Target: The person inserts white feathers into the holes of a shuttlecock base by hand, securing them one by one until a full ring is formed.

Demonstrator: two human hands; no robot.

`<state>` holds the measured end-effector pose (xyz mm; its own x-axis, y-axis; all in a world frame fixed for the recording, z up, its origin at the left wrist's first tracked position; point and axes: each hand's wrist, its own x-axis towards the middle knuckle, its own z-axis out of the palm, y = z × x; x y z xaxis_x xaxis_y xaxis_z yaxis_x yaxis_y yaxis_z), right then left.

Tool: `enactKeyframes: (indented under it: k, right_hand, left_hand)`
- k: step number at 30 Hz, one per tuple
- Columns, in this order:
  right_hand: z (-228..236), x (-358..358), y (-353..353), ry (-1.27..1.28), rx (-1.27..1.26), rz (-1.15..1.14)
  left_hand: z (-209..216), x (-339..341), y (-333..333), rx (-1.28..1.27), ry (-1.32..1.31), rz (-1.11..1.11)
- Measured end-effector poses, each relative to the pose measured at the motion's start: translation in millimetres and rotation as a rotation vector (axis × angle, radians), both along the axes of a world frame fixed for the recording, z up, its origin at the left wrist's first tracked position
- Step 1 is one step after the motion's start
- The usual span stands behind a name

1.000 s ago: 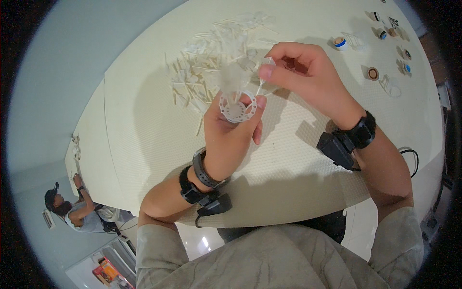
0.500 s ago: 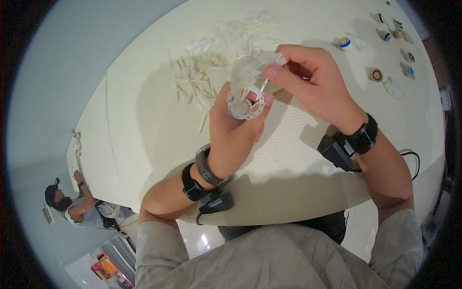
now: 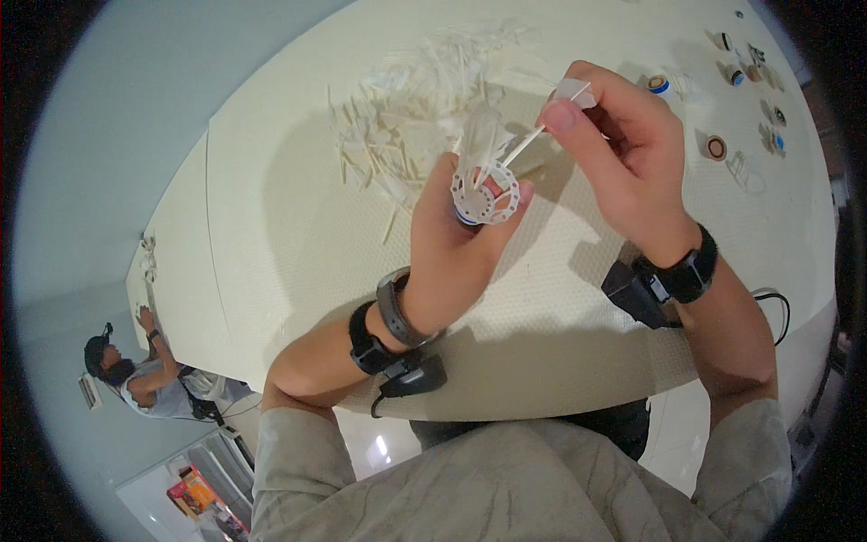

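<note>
My left hand point(image 3: 452, 257) is wrapped round a small white round frame point(image 3: 476, 202) with a ring of holes along its rim. A dark blue edge shows under the frame, beside my fingers. At its far side a translucent whitish strip point(image 3: 481, 140) stands up. Between thumb and fingers, my right hand point(image 3: 632, 163) pinches a thin pale stick point(image 3: 524, 146) that slants down to the frame's rim. A whitish flap point(image 3: 574, 90) sits at the stick's upper end by my fingertips. Whether the stick's lower tip is in a hole is too small to tell.
Beyond my left hand spreads a pile of pale sticks and whitish strips point(image 3: 397, 117). To the right lie a blue-rimmed round piece point(image 3: 657, 85), a brown-faced one point(image 3: 716, 147) and several smaller ones. Another person point(image 3: 149, 384) sits at the far left. Black boxes hang at both my wrists.
My right hand has moved right and away from the frame, and more of the stick shows. My left hand with the frame has shifted slightly right.
</note>
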<state>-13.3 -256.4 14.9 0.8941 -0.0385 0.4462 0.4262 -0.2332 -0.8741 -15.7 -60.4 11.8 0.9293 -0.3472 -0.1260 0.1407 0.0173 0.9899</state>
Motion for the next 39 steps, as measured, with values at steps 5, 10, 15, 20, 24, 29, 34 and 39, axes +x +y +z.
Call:
enactKeyframes:
  k: [5,10,15,20,24,29,34,39]
  right_hand:
    - [7,0,4,-0.133,-0.174,-0.034]
    - [7,2,9,-0.18,-0.113,-0.095]
    - [9,4,9,-0.244,-0.083,-0.115]
    - [11,4,12,-0.269,-0.123,-0.04]
    - [10,4,8,-0.262,-0.172,-0.041]
    - [10,2,10,-0.239,-0.157,-0.083]
    - [11,2,10,-0.286,-0.243,-0.048]
    - [12,2,11,-0.344,-0.244,-0.067]
  left_hand:
    - [0,1,3,0.058,-0.009,-0.025]
    - [0,1,0,-0.007,0.001,-0.03]
    - [1,1,1,0.046,-0.003,-0.028]
    - [0,1,2,0.038,-0.035,-0.047]
    - [1,0,1,0.044,-0.052,-0.049]
    - [-2,0,2,0.095,-0.1,-0.052]
    - [-13,3,3,0.09,-0.262,-0.064]
    - [-13,2,3,0.034,-0.218,-0.066]
